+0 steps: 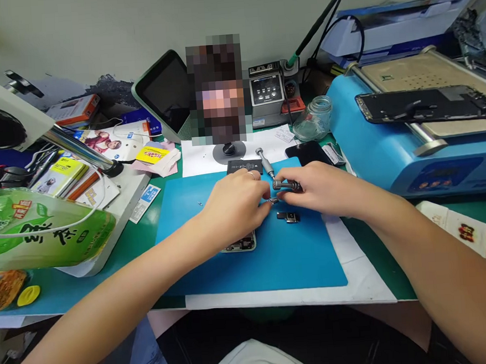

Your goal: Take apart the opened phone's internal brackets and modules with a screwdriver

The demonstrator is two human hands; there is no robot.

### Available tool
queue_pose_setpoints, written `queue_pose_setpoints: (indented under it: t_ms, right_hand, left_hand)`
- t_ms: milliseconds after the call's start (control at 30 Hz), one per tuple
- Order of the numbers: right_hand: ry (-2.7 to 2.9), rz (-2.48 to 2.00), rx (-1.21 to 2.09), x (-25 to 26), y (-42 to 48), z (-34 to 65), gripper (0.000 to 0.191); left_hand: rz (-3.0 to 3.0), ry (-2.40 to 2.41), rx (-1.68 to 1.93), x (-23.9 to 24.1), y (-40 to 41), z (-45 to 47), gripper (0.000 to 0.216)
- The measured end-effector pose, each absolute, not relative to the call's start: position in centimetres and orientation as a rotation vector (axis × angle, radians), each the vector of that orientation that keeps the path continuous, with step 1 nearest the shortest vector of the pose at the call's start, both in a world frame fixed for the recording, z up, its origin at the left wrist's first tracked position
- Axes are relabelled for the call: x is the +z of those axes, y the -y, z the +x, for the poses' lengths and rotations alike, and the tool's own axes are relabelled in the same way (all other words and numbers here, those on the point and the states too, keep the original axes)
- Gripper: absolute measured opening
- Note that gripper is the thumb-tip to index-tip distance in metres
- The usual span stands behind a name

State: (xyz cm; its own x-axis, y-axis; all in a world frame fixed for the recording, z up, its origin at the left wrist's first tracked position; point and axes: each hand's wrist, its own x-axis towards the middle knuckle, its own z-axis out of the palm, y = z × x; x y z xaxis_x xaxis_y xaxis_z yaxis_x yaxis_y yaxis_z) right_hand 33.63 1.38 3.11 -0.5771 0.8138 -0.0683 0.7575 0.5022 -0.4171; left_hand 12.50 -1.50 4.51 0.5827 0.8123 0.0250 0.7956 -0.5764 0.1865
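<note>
My left hand [238, 204] is closed over the blue mat [216, 272], thumb and forefinger pinching a small metallic part [273, 200]. Opposite it, my right hand [316, 188] is closed around a dark, cylindrical screwdriver-like tool [285, 185], and its thumb comes close to the same small part. Partly covered by my left hand lies an opened phone housing [245, 244] with its innards showing. A black phone battery [246, 165] rests behind my hands, beside a grey screwdriver [265, 161]. Just below my right fingers sits a small black and silver phone component [288, 217].
A blue machine [375, 161] with a phone screen assembly [424, 105] on top stands right. Behind are a glass jar [314, 119], a soldering station [267, 94] and a grey-framed screen [164, 93]. At left lie a green tea bottle [42, 226] and a microscope-like stand [82, 149].
</note>
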Motion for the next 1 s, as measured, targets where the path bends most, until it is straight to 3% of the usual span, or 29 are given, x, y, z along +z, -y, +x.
queue_pose_setpoints:
  t_ms: [633, 1000]
  right_hand:
    - [2.348, -1.37, 0.372, 3.0, -0.7, 33.0, 0.025]
    - [2.314, -1.327, 0.344, 2.1, -0.7, 32.7, 0.025]
  left_hand:
    - [2.571, -1.411, 0.123, 3.2, 1.1, 14.2, 0.012]
    - [2.538, -1.4, 0.085, 3.2, 0.9, 14.4, 0.017]
